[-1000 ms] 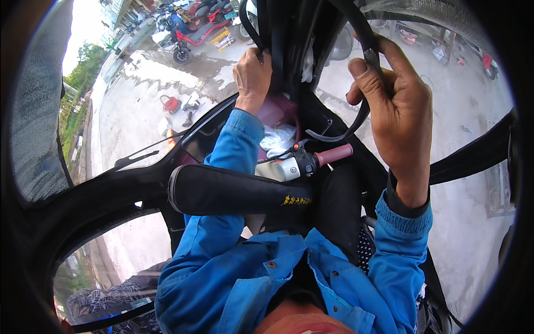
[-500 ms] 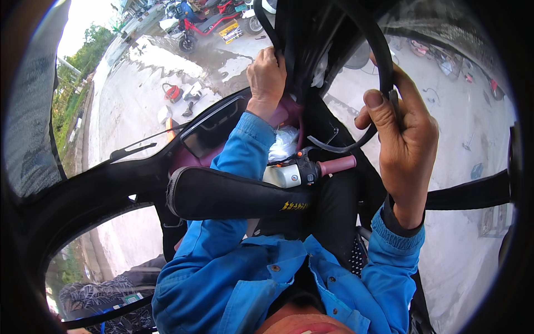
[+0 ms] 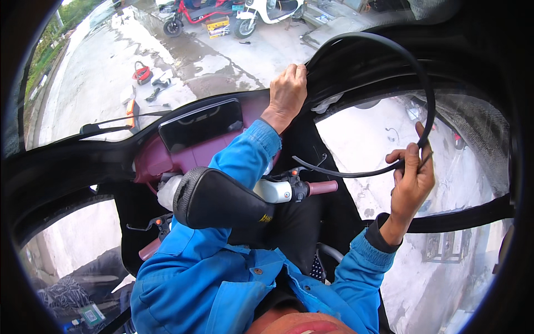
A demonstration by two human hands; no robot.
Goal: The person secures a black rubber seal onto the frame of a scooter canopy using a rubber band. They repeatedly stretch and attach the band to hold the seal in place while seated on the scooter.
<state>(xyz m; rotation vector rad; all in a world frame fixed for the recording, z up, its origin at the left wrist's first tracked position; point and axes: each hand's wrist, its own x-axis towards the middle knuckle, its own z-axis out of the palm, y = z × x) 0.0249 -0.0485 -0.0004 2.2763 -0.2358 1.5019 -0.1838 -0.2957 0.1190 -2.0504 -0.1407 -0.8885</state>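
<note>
A black rubber strip [image 3: 429, 100] curves in a wide loop from the windshield's right pillar round to my right side. My left hand [image 3: 286, 94] is closed at the strip's upper end, close against the pillar, and the fingers hide exactly what they press. On the right, my right hand [image 3: 411, 183] pinches the lower part of the strip between thumb and fingers. Its loose end points left, above the pink handlebar grip [image 3: 324, 187]. A padded black cover [image 3: 222, 199] with yellow lettering lies across my left forearm.
A purple dashboard [image 3: 194, 158] carries a dark display screen [image 3: 201, 123]. A wiper [image 3: 111, 127] lies along the windshield. Through the glass are a red tool [image 3: 142, 73] on the concrete, a white scooter [image 3: 264, 15] and a yellow box [image 3: 217, 26]. Someone's dark patterned trousers [image 3: 83, 281] show at lower left.
The view has turned, bringing more of the right window frame into sight. The strip now spreads in a wider loop, and my right hand has moved lower along with it. My left hand stays at the pillar.
</note>
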